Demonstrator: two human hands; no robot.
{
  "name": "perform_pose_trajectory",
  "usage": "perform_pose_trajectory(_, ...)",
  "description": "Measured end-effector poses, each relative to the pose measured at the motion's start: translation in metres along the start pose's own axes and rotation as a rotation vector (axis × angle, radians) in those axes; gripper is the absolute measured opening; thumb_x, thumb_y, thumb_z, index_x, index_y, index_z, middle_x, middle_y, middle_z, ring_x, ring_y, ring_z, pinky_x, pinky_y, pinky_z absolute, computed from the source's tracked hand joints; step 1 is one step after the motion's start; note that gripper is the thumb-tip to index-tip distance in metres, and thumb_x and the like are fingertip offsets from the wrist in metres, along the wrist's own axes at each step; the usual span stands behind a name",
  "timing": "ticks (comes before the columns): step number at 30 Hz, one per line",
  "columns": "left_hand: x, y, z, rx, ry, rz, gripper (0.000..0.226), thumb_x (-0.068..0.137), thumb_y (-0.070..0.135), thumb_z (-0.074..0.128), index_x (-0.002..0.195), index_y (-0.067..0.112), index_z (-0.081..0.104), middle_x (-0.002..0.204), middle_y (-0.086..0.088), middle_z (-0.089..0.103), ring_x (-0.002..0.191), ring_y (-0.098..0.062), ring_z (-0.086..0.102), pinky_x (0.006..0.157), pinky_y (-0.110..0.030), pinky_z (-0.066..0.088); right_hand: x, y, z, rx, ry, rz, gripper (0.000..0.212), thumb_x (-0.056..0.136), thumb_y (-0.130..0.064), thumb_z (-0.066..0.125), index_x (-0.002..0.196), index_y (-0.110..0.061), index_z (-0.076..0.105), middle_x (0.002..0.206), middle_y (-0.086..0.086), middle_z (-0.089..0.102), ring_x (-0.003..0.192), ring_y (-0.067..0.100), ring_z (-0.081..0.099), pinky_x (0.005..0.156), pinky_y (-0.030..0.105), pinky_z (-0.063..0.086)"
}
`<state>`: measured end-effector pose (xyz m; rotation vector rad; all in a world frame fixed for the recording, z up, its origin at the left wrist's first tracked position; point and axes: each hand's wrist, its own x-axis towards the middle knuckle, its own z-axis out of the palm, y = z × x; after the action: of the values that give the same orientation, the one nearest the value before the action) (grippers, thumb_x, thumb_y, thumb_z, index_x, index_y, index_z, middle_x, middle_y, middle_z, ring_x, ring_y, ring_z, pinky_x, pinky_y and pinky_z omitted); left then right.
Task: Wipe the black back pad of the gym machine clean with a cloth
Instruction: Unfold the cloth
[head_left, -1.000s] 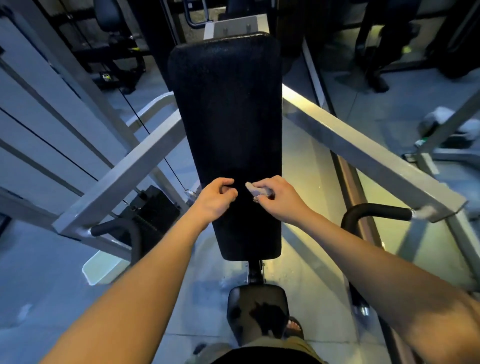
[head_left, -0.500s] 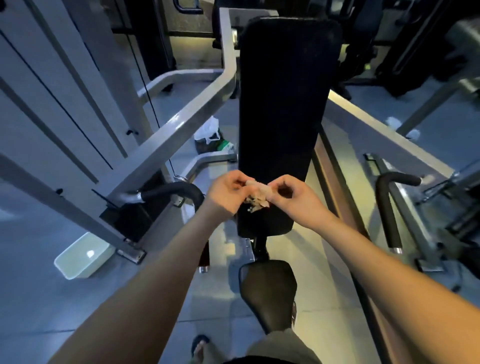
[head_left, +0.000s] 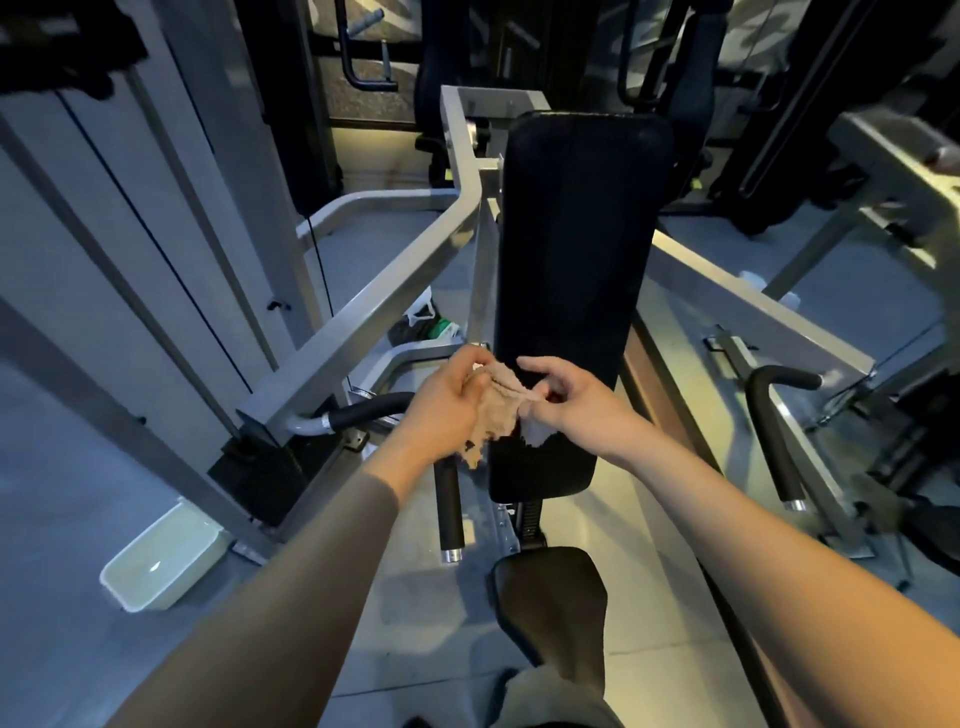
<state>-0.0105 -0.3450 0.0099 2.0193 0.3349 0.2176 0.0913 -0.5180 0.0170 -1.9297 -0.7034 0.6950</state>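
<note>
- Beige, crumpled cloth (head_left: 498, 402) with ragged edges hangs between your hands at the centre of the frame, in front of the lower part of the back pad (head_left: 576, 249).
- Your left hand (head_left: 447, 410) curls its fingers round the cloth's bunched left side.
- Your right hand (head_left: 576, 400) pinches the right edge, other fingers loosely bent.
- The black pad, a long rounded rectangle with a matte skin, stands upright at upper centre.
- Below it sits a black padded seat (head_left: 550, 608); a pale plastic tub (head_left: 161, 566) lies at lower left.
</note>
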Motion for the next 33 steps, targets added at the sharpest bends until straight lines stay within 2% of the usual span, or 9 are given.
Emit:
perform_pose_trajectory(3,0.003,0.006,-0.020,-0.068,-0.080,0.018,0.032,0.107,0.012,0.041,0.107,0.034,0.065,0.099,0.012,0.069,0.087,0.004,0.065,0.074,-0.015,0.049,0.008,-0.003,-0.002,0.157,-0.138,-0.049,0.022,0.095,-0.018,0.067,0.117,-0.016,0.071,0.090,0.010,0.057,0.079,0.022,0.054,0.077,0.035,0.046)
perform_pose_trajectory(5,0.006,0.013,-0.035,-0.063,-0.140,0.044,0.033,0.107,0.008,0.042,0.109,0.026,0.069,0.101,0.009,0.071,0.091,0.006,0.066,0.078,-0.009,0.047,0.022,-0.003,0.000,0.283,-0.175,-0.055,0.025,0.086,-0.033,0.067,0.101,-0.013,0.068,0.102,0.008,0.059,0.095,0.025,0.057,0.088,0.043,0.044)
perform_pose_trajectory(9,0.015,0.022,-0.057,-0.049,-0.206,0.077,0.027,0.103,-0.001,0.046,0.113,0.009,0.069,0.112,-0.007,0.071,0.098,-0.002,0.067,0.086,-0.014,0.049,0.056,-0.008,0.011,0.341,-0.249,-0.121,0.047,0.083,-0.037,0.079,0.108,-0.001,0.060,0.102,0.013,0.060,0.100,0.024,0.059,0.096,0.042,0.045)
perform_pose_trajectory(14,0.035,0.007,-0.096,0.332,-0.173,-0.102,0.021,0.100,0.032,0.061,0.120,0.030,0.067,0.108,0.008,0.069,0.100,-0.007,0.063,0.085,-0.021,0.049,0.096,-0.008,0.017,0.128,-0.232,-0.178,0.008,0.095,-0.023,0.073,0.099,-0.016,0.075,0.077,-0.007,0.066,0.076,0.006,0.061,0.076,0.022,0.049)
perform_pose_trajectory(18,0.043,-0.018,-0.131,0.555,-0.246,-0.289,0.018,0.095,0.044,0.065,0.090,0.027,0.068,0.090,0.004,0.063,0.085,-0.012,0.058,0.075,-0.032,0.044,0.119,-0.006,0.023,-0.028,-0.138,-0.152,0.030,0.101,-0.032,0.064,0.080,-0.012,0.071,0.071,-0.007,0.062,0.070,0.005,0.057,0.074,0.025,0.046)
perform_pose_trajectory(22,0.046,-0.035,-0.154,0.196,-0.123,-0.298,0.029,0.098,0.048,0.059,0.091,0.022,0.068,0.086,-0.003,0.063,0.087,-0.023,0.058,0.077,-0.037,0.039,0.138,-0.013,0.038,0.002,-0.152,-0.093,0.034,0.101,-0.046,0.060,0.078,-0.022,0.061,0.065,-0.012,0.058,0.063,0.006,0.056,0.067,0.026,0.046)
perform_pose_trajectory(25,0.055,-0.050,-0.168,-0.010,0.027,-0.250,0.035,0.100,0.050,0.053,0.095,0.017,0.065,0.084,-0.002,0.060,0.085,-0.022,0.058,0.082,-0.039,0.042,0.158,-0.026,0.052,0.036,-0.192,-0.099,0.015,0.095,-0.041,0.071,0.092,-0.027,0.065,0.083,0.003,0.069,0.078,0.014,0.065,0.074,0.036,0.054)
perform_pose_trajectory(28,0.070,-0.066,-0.189,-0.010,0.193,-0.211,0.042,0.104,0.048,0.045,0.105,0.008,0.058,0.081,-0.003,0.053,0.072,-0.016,0.052,0.067,-0.035,0.044,0.180,-0.038,0.078,0.076,-0.087,-0.080,0.017,0.091,-0.024,0.072,0.108,-0.019,0.070,0.102,0.015,0.073,0.089,0.022,0.069,0.086,0.046,0.057)
perform_pose_trajectory(33,0.102,-0.104,-0.232,0.005,0.278,-0.297,0.024,0.105,0.042,0.046,0.104,0.020,0.055,0.096,-0.012,0.063,0.078,-0.031,0.068,0.067,-0.050,0.062,0.208,-0.044,0.131,0.281,0.142,0.121,0.012,0.094,-0.011,0.071,0.088,-0.021,0.070,0.082,0.005,0.068,0.077,0.025,0.063,0.069,0.034,0.056)
